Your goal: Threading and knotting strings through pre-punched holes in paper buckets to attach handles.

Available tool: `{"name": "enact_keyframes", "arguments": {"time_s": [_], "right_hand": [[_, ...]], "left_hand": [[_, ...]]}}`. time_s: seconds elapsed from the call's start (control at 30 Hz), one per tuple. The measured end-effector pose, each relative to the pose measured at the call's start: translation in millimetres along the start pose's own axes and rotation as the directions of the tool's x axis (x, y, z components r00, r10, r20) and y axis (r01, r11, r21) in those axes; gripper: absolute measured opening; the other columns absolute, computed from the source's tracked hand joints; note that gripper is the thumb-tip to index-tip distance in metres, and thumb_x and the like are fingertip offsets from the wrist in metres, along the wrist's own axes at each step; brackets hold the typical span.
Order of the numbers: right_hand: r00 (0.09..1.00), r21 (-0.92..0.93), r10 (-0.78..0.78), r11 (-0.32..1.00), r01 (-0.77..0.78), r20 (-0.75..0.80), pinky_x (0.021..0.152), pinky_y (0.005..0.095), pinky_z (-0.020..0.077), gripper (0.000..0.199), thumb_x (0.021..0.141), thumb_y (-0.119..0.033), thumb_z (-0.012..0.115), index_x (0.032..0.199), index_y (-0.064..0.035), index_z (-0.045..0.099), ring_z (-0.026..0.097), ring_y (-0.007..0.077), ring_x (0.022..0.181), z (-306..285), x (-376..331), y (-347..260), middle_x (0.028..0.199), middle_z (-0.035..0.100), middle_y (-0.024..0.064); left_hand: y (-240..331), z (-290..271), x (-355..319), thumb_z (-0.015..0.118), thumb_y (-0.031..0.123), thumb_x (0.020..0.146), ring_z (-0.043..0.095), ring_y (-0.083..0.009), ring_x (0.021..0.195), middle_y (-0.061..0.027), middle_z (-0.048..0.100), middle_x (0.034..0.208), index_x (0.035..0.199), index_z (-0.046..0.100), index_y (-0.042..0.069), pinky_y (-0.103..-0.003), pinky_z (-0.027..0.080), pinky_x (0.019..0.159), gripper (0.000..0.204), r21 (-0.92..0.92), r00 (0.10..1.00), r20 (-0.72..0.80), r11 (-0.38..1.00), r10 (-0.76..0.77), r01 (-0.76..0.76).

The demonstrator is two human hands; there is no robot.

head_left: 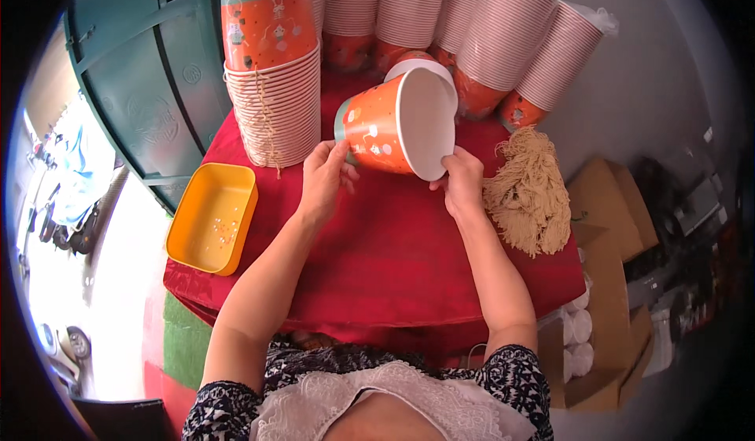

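Red-draped table (377,284): beyond its near edge, my left hand (321,180) grips a sideways paper bucket (373,126) by base, right hand (464,180) by rim.

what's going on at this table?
A person's left hand holds an orange-and-green paper bucket, tipped sideways, by its green base; the right hand grips its white rim. On the red cloth-covered table, a yellow rectangular tray sits left and a tan bundle of strands right.

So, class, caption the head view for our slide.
Left hand and right hand hold a tilted orange paper bucket over a red tablecloth, between a yellow tray and tan strings.
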State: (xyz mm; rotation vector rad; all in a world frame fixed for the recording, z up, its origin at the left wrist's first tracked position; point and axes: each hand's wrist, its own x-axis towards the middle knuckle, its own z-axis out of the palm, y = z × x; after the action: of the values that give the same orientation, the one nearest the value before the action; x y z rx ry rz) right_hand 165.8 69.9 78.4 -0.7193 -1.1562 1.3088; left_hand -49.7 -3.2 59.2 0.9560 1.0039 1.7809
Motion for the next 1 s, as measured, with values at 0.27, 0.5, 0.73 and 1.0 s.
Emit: {"name": "enact_keyframes", "arguments": {"time_s": [0.27,0.5,0.73,1.0], "right_hand": [[0.729,-0.832,-0.544,0.096,0.547,0.416,0.059,0.0436,0.0497,0.03,0.097,-0.019,0.047,0.081,0.0025,0.061,0.059,0.0261,0.06,-21.3,-9.0,12.1,0.066,0.059,0.0094],[0.651,-0.533,-0.621,0.405,0.743,0.436,0.084,0.0383,0.0455,0.015,0.09,-0.009,0.056,0.1,0.0016,0.061,0.054,0.0291,0.095,2.7,-21.4,2.5,0.094,0.061,0.0117],[0.827,-0.435,-0.331,0.728,0.53,0.455,0.066,0.0274,0.0454,0.011,0.091,-0.005,0.061,0.097,0.0015,0.054,0.053,0.0145,0.07,4.2,-32.7,19.3,0.081,0.057,0.0061],[0.889,-0.056,-0.226,0.961,0.269,0.397,0.06,0.0202,0.0415,0.011,0.095,-0.012,0.063,0.096,-0.0021,0.057,0.048,0.0049,0.067,14.9,-37.4,32.7,0.079,0.056,-0.0023]], "left_hand": [[14.4,-16.7,10.2,0.061,0.028,0.097,0.038,-0.0055,0.04,0.0015,0.049,0.057,0.085,0.055,0.006,-0.022,0.029,0.036,0.025,0.124,0.991,-0.041,0.985,0.128,-0.122],[11.6,-20.0,11.2,0.056,0.024,0.099,0.04,-0.0056,0.043,0.0007,0.051,0.062,0.085,0.054,0.006,-0.021,0.031,0.039,0.023,0.16,0.992,0.076,0.981,0.102,-0.113],[17.1,-21.2,11.6,0.061,0.015,0.095,0.046,-0.0078,0.056,0.0005,0.053,0.072,0.089,0.056,0.003,-0.023,0.039,0.049,0.014,0.312,0.992,0.036,0.941,0.124,-0.129],[-1.7,18.6,-16.3,0.067,-0.001,0.086,0.061,-0.0098,0.073,-0.0044,0.061,0.081,0.089,0.058,-0.001,-0.025,0.05,0.064,0.009,0.543,0.865,0.186,0.685,0.466,-0.486]]}}
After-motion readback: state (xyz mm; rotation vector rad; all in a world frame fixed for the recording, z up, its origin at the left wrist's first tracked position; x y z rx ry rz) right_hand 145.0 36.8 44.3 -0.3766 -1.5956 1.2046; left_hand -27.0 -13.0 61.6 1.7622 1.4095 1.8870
